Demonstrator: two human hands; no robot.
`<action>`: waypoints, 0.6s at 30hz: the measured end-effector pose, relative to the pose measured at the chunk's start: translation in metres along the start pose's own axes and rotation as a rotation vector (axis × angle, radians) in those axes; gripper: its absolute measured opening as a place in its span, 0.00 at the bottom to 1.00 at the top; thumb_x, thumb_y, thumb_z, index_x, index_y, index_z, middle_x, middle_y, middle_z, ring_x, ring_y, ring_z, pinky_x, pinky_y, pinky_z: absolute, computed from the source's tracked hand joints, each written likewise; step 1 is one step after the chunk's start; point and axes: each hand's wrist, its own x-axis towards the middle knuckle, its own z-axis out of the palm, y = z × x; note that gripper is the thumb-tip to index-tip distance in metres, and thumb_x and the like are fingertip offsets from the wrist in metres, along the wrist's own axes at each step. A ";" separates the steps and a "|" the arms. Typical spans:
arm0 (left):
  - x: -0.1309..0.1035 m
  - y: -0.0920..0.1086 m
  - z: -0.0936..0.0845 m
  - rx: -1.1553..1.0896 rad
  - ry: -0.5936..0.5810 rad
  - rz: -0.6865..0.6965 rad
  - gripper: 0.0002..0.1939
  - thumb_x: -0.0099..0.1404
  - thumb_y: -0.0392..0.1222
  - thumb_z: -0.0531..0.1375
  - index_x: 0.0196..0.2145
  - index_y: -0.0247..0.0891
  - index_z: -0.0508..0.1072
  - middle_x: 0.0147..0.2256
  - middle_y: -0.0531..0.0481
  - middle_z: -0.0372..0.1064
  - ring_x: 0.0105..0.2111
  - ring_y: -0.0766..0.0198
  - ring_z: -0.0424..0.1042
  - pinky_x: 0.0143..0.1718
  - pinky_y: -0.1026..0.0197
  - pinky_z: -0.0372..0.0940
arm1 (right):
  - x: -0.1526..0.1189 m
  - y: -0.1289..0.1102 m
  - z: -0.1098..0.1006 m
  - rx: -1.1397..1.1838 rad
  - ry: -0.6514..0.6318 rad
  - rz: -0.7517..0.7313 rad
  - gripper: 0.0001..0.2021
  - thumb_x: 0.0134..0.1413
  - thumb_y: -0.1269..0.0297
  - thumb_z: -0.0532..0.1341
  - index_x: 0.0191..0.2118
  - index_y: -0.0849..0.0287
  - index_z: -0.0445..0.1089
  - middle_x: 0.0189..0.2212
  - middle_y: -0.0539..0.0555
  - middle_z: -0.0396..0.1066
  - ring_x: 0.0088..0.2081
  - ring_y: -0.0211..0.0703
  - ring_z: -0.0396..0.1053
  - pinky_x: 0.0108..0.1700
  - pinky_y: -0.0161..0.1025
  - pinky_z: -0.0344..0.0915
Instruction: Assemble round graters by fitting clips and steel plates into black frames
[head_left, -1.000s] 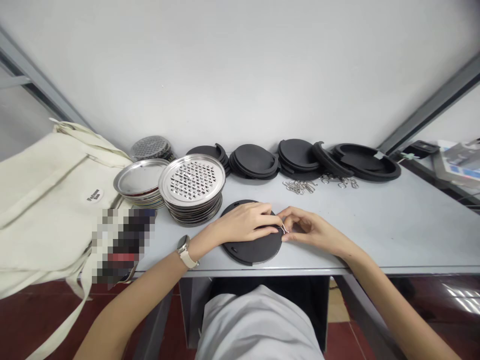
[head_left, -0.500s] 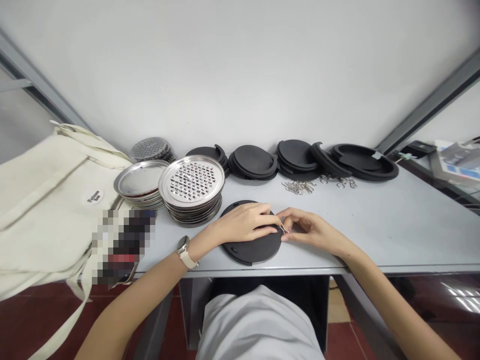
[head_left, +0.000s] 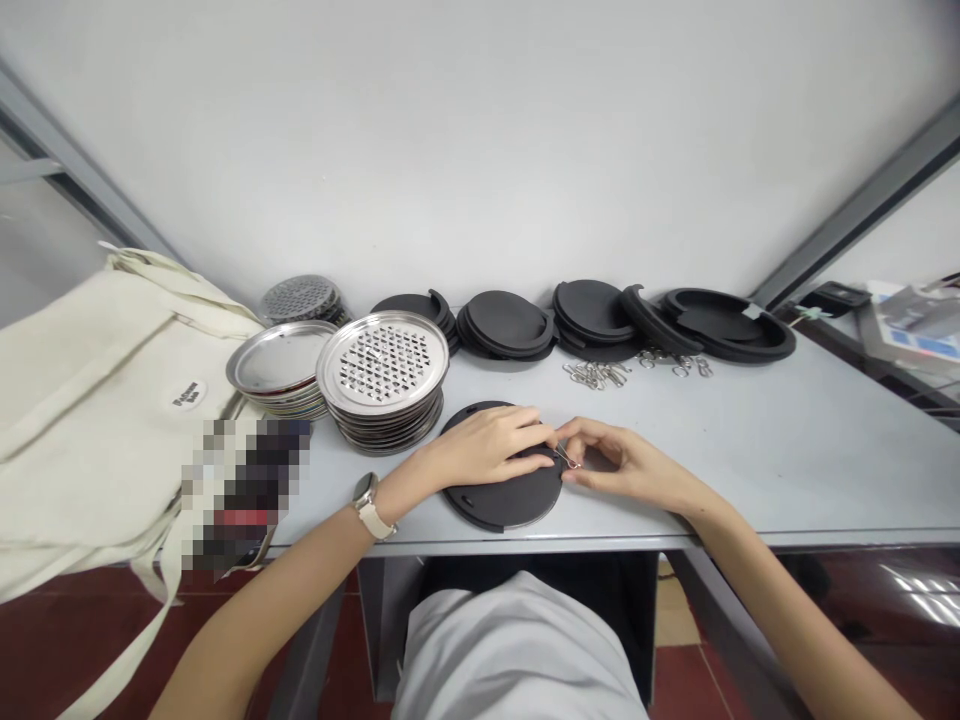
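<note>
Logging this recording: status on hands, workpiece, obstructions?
Left hand resting on black disc. Right hand on metal clip, disc's right edge. Grater stack close left; hands partly covering disc.

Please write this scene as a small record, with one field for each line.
left hand: resting on black disc
right hand: fingers at small metal clip, by disc's edge
left side: cream bag, stacked grater plates, stacked plain plates
near wall: black lid stacks
loose pieces: metal clips
surface: grey table

There are 2 hands (head_left: 499,447), 3 metal stacks (head_left: 384,368), 1 watch (head_left: 366,490), 1 bag (head_left: 90,420).
</note>
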 end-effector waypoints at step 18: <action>0.000 0.000 0.000 0.039 0.000 0.013 0.11 0.72 0.46 0.53 0.45 0.36 0.69 0.37 0.47 0.64 0.35 0.62 0.67 0.39 0.61 0.62 | -0.002 -0.003 0.001 0.010 -0.023 -0.015 0.08 0.62 0.62 0.58 0.46 0.55 0.65 0.32 0.49 0.64 0.36 0.40 0.64 0.43 0.38 0.62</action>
